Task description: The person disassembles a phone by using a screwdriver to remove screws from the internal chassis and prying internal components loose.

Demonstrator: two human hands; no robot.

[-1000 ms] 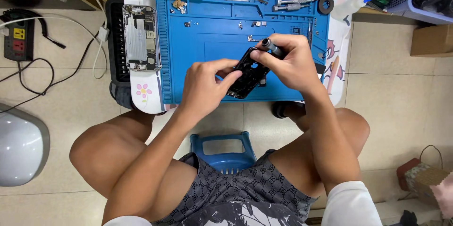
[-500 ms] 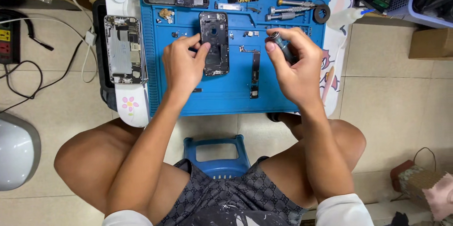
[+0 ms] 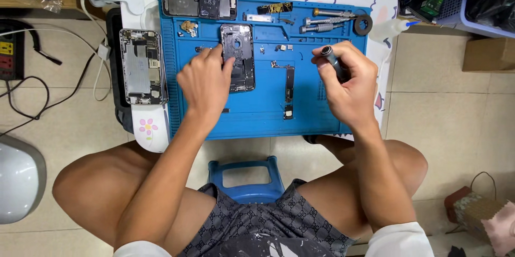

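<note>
- The left hand [image 3: 206, 77] lies flat on an open phone shell [image 3: 238, 57], its fingers spread and pressing down on the shell's left edge, so it grips nothing
- The right hand [image 3: 348, 82] is closed around a small screwdriver [image 3: 332, 59] with a dark grey handle, and the round end points up and to the left
- This looks like the step of holding the phone shell still while the tool is brought over to work inside it
- The next move would call for a steady, gentle aim, because the parts inside look tiny
- The phone shell is a dark, shiny rectangle with round corners, lying in the upper middle of the blue work mat [image 3: 322, 117]
- The mat looks soft and rubbery, with little ridges and trays along its top
- A long thin circuit board [image 3: 289, 89] lies on the mat between the two hands, apart from both
- Another opened phone [image 3: 141, 66], silvery inside, lies just left of the mat
- Metal screwdriver handles [image 3: 324, 21] lie in the tray at the top right
</note>
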